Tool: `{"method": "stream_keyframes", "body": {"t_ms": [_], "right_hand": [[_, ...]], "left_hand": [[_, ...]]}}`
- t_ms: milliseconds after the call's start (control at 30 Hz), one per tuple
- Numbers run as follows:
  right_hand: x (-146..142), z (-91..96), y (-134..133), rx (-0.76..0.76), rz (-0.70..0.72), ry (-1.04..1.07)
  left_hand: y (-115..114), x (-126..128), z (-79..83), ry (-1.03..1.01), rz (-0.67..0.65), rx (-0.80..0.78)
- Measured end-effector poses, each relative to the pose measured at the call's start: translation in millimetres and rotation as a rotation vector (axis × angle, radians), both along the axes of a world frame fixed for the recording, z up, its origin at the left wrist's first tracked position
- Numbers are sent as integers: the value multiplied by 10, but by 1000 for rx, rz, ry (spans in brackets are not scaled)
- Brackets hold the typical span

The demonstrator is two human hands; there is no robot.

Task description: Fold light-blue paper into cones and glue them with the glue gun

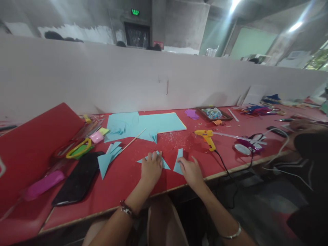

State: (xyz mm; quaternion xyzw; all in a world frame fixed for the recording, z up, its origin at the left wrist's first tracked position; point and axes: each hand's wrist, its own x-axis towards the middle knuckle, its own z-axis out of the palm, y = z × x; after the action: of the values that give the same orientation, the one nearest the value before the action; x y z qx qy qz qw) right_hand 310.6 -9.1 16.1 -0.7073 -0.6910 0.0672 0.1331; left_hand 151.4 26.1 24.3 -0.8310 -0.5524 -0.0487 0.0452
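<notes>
My left hand [151,166] lies palm down on a light blue folded paper piece [165,164], pressing it on the red table; its fingers are side by side and cover most of the paper. My right hand [191,169] is closed at the edge of a second narrow folded blue paper [178,166], thumb and fingers together on it. To the left lies a folded blue paper shape [109,159] beside a thin wooden stick [133,140]. Light blue sheets [164,122] are spread behind my hands.
A yellow glue gun [208,138] with a black cord lies at right, near a brown tray [228,118] of scraps. A black phone [79,181], yellow-handled scissors [77,150] and a pink pen case [46,184] lie left. Another person [307,164] sits at far right.
</notes>
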Motion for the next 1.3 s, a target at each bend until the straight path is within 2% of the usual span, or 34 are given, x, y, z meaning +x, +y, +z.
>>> {"method": "stream_keyframes", "body": {"t_ms": [100,200,367,467,567,767,833,933,1033,1133,1200,1300], "right_hand": [[40,13,-4,84,25,69],[71,52,23,169,41,258],[-17,218,183,201,133,653],[-174,336,327,220,201,828],[-355,407,471,167,327,1002],[-551,443,649,152,481,924],[-540,420,645,124,466,873],[-485,315,568,60,383,690],[-441,164,443,36,349,518],[-436,43,336,3,317,490],[-443,-6,298,1,305,505],[-447,-49,281,29,310,523]], "left_hand": [[-11,5,-26,-56,2,-4],[5,-23,-17,-144,-11,-9],[110,-144,183,-409,-16,3],[175,-188,290,-645,-65,-94],[239,-216,302,-803,-102,-205],[428,-493,337,-943,-40,-258],[507,-659,407,-941,26,-215],[670,-924,545,-928,121,-151],[934,-1169,682,-894,203,-132],[1281,-1366,757,-846,294,-154],[1503,-1454,748,-826,360,-178],[1749,-1502,644,-827,454,-205]]}}
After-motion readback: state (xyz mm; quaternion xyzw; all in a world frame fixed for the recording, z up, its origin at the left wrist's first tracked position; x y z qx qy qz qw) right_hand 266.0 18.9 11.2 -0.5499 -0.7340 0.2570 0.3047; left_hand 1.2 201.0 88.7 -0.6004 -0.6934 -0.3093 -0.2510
